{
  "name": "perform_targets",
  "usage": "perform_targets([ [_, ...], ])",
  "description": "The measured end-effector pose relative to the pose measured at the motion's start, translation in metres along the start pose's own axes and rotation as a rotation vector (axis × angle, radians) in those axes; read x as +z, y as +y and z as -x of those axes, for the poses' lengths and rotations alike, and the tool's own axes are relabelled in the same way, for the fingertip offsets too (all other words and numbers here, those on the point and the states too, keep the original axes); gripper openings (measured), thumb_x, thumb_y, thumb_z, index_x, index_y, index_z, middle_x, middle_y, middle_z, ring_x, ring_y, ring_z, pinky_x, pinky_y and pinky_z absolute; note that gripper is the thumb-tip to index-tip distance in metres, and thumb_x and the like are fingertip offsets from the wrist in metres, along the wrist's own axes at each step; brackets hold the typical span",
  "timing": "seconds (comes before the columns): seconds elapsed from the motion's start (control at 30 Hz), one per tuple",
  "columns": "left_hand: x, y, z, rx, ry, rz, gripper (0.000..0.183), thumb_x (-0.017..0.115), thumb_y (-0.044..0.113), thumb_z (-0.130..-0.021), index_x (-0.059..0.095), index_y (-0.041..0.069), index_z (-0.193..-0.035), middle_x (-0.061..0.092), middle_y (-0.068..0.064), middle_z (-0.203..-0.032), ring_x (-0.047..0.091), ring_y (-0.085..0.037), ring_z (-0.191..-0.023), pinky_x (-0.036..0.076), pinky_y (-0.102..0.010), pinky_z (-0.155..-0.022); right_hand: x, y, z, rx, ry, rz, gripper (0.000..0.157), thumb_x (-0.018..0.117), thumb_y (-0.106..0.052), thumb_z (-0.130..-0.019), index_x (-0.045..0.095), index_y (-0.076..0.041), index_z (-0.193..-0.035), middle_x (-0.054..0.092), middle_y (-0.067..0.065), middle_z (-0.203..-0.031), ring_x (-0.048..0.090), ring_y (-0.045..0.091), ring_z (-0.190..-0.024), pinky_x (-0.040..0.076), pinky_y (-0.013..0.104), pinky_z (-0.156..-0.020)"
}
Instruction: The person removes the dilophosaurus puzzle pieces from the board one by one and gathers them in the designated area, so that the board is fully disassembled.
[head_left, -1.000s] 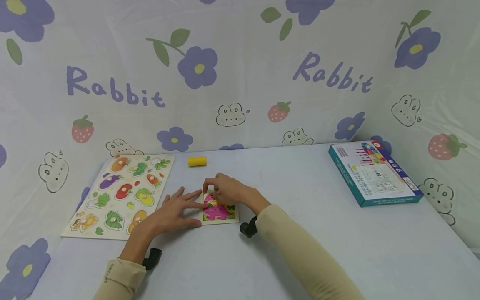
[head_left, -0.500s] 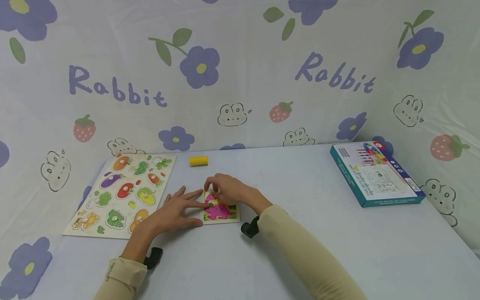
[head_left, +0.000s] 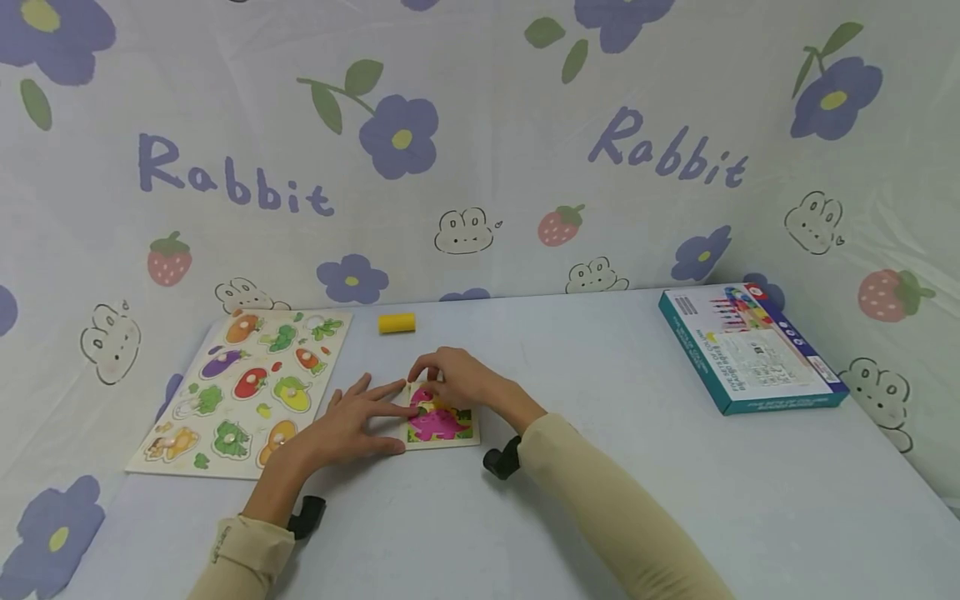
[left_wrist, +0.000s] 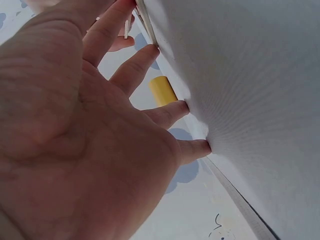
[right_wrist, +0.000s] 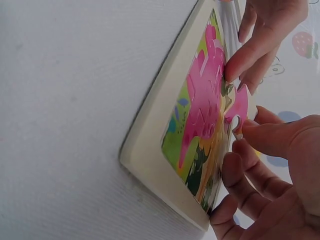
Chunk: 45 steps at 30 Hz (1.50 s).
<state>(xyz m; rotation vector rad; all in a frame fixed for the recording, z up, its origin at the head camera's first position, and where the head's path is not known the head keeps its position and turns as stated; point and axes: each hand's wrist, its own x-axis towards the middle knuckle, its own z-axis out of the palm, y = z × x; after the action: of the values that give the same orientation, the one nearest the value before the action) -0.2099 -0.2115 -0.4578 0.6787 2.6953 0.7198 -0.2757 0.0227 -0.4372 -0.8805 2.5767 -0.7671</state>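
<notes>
A small jigsaw puzzle in a pale wooden frame [head_left: 442, 445] lies mid-table, showing a pink dinosaur. My left hand [head_left: 341, 429] has its fingers spread at the left side of the puzzle. One of its fingertips presses on the picture, while others rest on the table, as the left wrist view shows. From the far side, my right hand [head_left: 465, 379] pinches a pink puzzle piece [right_wrist: 240, 102] between thumb and finger. That piece stands tilted above the top part of the picture in the right wrist view. In the head view my right hand covers the puzzle's upper right.
A yellow cylinder [head_left: 397, 322] lies behind the puzzle. To the left is a large vegetable peg board [head_left: 262, 433], partly behind my left hand. A flat teal-edged box [head_left: 750, 350] lies at the back right. A patterned cloth [head_left: 480, 150] hangs behind the table.
</notes>
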Motion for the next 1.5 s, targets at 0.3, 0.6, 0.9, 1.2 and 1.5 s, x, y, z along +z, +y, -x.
perform_targets([
  [0.3,-0.001,0.000,0.003,-0.001,-0.005,0.019,0.050,0.081,0.040,-0.093,0.070,0.033,-0.141,0.037,-0.007,-0.173,0.008,-0.059,-0.162,0.003,-0.090,-0.116,0.002,0.000,0.000,0.047,0.008,-0.057,0.028,0.062,-0.011,-0.106,0.069,-0.014,-0.133,0.074,0.013,-0.123,0.065,0.022,-0.102,0.061,0.036,-0.098],
  [0.6,-0.002,0.001,0.003,0.003,-0.001,0.022,0.050,0.081,0.039,-0.093,0.070,0.032,-0.141,0.037,-0.007,-0.173,0.008,-0.059,-0.162,0.004,-0.090,-0.116,0.004,0.002,-0.001,0.067,0.054,-0.089,0.019,0.063,-0.014,-0.106,0.074,-0.012,-0.121,0.075,0.011,-0.119,0.064,0.023,-0.106,0.058,0.041,-0.103],
  [0.9,-0.002,0.002,0.003,0.003,-0.001,0.021,0.050,0.082,0.038,-0.092,0.070,0.031,-0.141,0.037,-0.007,-0.173,0.008,-0.059,-0.162,0.004,-0.090,-0.116,0.002,0.003,0.002,0.073,0.068,-0.130,0.016,0.063,-0.013,-0.106,0.075,-0.012,-0.118,0.075,0.012,-0.121,0.066,0.024,-0.108,0.059,0.042,-0.102],
  [1.2,-0.002,0.002,0.003,-0.006,-0.002,0.030,0.050,0.082,0.038,-0.092,0.070,0.031,-0.141,0.037,-0.007,-0.173,0.008,-0.058,-0.162,0.003,-0.090,-0.117,0.003,0.006,0.002,0.059,0.090,-0.146,0.016,0.065,-0.013,-0.105,0.076,-0.012,-0.116,0.075,0.011,-0.119,0.065,0.023,-0.106,0.058,0.041,-0.100],
  [1.5,-0.003,0.002,0.003,0.005,0.004,0.023,0.050,0.082,0.038,-0.092,0.071,0.030,-0.141,0.037,-0.007,-0.173,0.009,-0.059,-0.161,0.004,-0.090,-0.116,-0.002,0.013,0.008,0.068,0.116,-0.192,0.017,0.065,-0.013,-0.104,0.077,-0.014,-0.116,0.076,0.008,-0.117,0.066,0.020,-0.103,0.057,0.036,-0.094],
])
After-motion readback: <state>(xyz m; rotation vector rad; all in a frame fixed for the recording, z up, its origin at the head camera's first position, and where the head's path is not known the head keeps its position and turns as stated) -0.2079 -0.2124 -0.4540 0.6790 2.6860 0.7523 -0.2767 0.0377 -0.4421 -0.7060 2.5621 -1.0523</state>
